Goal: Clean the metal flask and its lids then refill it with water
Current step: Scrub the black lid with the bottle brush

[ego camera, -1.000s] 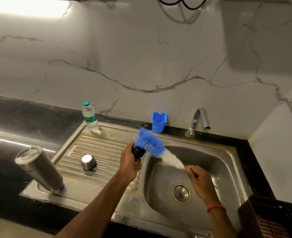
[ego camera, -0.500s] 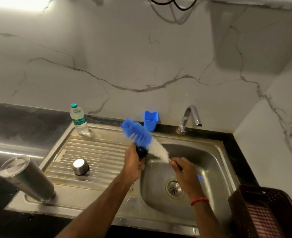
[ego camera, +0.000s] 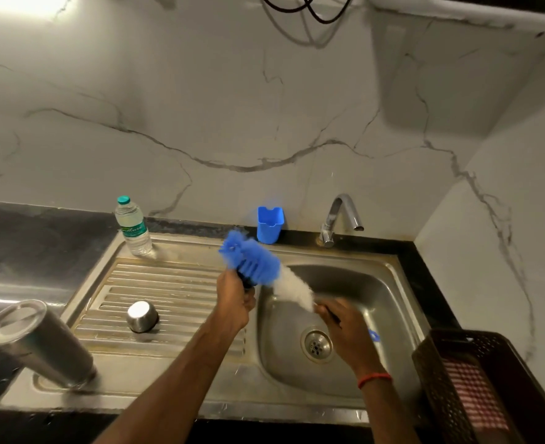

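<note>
— So, where are our hands?
— Our left hand (ego camera: pixel 235 296) clenches the black lid (ego camera: pixel 248 282) above the rim between drainboard (ego camera: pixel 168 283) and basin (ego camera: pixel 370 293). Our right hand (ego camera: pixel 344 322) grips the brush (ego camera: pixel 258 264) by its handle, bristles against the lid.
— And the flask?
— At eight o'clock from our hands, the flask (ego camera: pixel 40 344) stands near the drainboard's front left corner. The steel cap (ego camera: pixel 142 316) sits apart at nine.
— Room?
— We have open basin below; the basket (ego camera: pixel 457 347) crowds four o'clock, the tap (ego camera: pixel 341 216) one.

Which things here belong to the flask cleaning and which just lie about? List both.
Job: metal flask, steel cap on the drainboard, black lid in left hand, brush in right hand, tap, perhaps water bottle.
Idle: blue cup, brown basket.
</note>
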The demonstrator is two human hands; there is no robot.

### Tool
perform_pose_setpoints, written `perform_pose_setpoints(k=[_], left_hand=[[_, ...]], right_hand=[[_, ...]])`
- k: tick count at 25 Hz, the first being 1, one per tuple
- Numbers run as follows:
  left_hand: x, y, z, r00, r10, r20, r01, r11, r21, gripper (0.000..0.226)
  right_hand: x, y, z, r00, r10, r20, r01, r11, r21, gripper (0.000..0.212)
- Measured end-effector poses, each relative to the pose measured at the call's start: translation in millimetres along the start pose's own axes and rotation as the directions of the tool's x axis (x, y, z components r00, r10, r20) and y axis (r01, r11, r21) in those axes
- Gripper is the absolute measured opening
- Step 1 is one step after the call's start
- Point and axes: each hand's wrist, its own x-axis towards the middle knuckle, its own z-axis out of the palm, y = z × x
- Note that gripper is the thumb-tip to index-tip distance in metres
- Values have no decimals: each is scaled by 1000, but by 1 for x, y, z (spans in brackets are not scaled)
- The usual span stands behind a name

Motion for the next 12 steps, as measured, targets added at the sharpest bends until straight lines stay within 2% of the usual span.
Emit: perform_pose_setpoints(k=[3, 5, 7, 9, 11, 12], left_hand=[[1, 1, -9, 997, -8, 72, 10, 1000, -20, 32], [0, -5, -12, 985, -72, 157, 89, 990, -108, 28], [-4, -10, -11, 969, -123, 216, 174, 956, -236, 25], [-7, -14, -8, 956, -127, 265, 215, 917, -335, 27], [-6, -15, -8, 953, -120, 279, 232, 880, -415, 33], [-4, -14, -9, 952, -125, 280, 245, 859, -449, 38]], right_hand=[[-24, 11, -19, 990, 139, -10, -137, 985, 100, 20], [-24, 0, -17, 980, 193, -40, -186, 973, 135, 17], [-18, -16, -9, 986, 156, -66, -147, 982, 121, 23], [-11, -29, -1, 998, 51, -38, -49, 998, 31, 27], [-12, -24, 0, 1000, -10, 26, 11, 1000, -20, 23], [-15, -13, -5, 999, 12, 52, -13, 1000, 7, 18]])
